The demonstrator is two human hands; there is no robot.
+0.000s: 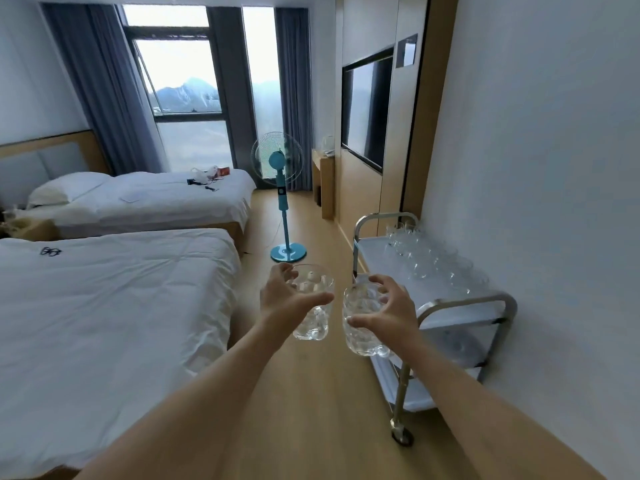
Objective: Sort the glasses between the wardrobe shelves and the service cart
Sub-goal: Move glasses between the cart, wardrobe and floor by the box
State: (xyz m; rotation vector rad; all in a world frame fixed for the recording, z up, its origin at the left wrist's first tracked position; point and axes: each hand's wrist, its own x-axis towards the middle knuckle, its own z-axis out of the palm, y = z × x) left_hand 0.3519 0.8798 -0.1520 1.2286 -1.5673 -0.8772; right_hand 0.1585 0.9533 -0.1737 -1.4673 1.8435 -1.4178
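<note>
- We hold two clear dimpled glasses over the wood floor (311,393), one in each hand, side by side and just apart.
- Our left hand (291,299) is wrapped round the left glass (313,317), thumb across its front.
- Our right hand (388,313) clasps the right glass (360,327), fingers spread over its far side.
- The cart (491,306) stands just right of the glasses, against the right wall; on its top shelf stand rows of glasses (429,261), too crowded to count.
- Two white beds lie left: the near bed (104,306) and the far bed (156,199).
- One blue fan (282,188) stands far, before the window.
- We can read no writing.
</note>
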